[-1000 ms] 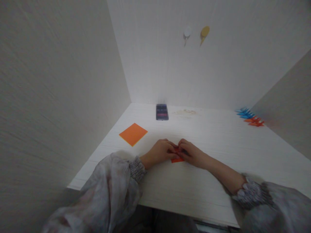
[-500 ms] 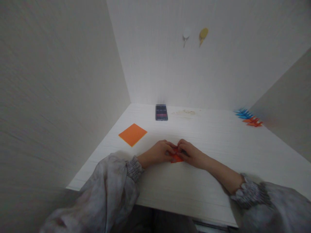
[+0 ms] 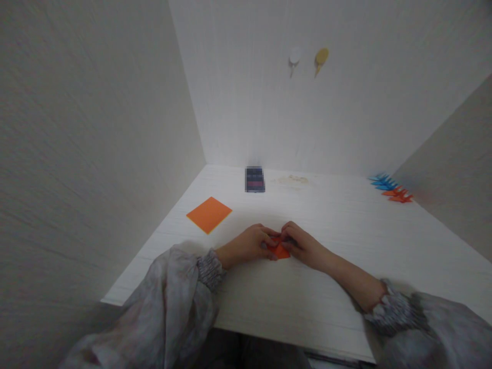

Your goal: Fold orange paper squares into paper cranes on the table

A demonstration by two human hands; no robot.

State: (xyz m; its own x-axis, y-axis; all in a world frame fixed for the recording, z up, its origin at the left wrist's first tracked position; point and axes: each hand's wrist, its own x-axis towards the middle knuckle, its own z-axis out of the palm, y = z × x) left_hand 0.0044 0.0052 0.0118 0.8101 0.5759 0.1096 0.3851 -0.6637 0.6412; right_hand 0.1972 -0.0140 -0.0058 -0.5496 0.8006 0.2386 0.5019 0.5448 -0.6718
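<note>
A small folded piece of orange-red origami paper [image 3: 280, 251] lies between my hands near the middle of the table, its upper part covered by fingers. My left hand [image 3: 257, 243] grips its left side, thumb low and fingers along the top. From the right, my right hand [image 3: 299, 243] pinches the paper's upper right edge with curled fingers. Left of my hands, a square stack of orange origami paper [image 3: 209, 215] rests flat on the table, apart from both hands.
Folded blue paper figures [image 3: 383, 181] and orange-red ones [image 3: 398, 195] stand in a row by the right wall. A blurred dark box [image 3: 254, 179] sits against the back wall. White [image 3: 294, 56] and yellow hooks [image 3: 322, 56] hang on that wall above the white table [image 3: 326, 312].
My left thumb has shifted slightly down along the folded paper, and a little more of its surface shows. Both hands keep their hold; the whole view has moved slightly.
</note>
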